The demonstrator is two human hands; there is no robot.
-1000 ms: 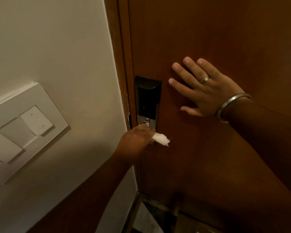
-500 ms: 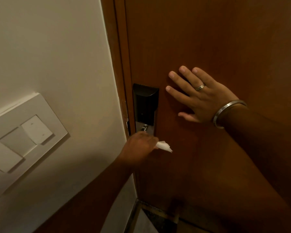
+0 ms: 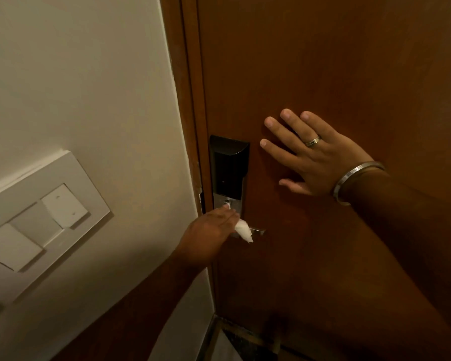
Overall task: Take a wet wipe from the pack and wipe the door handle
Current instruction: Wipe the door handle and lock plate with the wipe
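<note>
My left hand (image 3: pixel 208 230) is shut on a white wet wipe (image 3: pixel 244 230), pressing it around the metal door handle (image 3: pixel 258 231) under the dark lock plate (image 3: pixel 228 170). Only the handle's right tip shows past the wipe; the rest is hidden by my hand. My right hand (image 3: pixel 310 155) lies flat with fingers spread on the brown wooden door (image 3: pixel 336 74), to the right of the lock plate. It wears a ring and a metal bangle. The wipe pack is not in view.
A white switch panel (image 3: pixel 44 217) sits on the cream wall (image 3: pixel 76 74) at the left. The door frame (image 3: pixel 190 100) runs between wall and door. A strip of dark floor (image 3: pixel 245 345) shows at the bottom.
The view has tilted upward, so lock and hands sit lower in frame. My left hand with the wipe has slid a little leftward along the handle, baring its right tip. The right hand stays flat.
</note>
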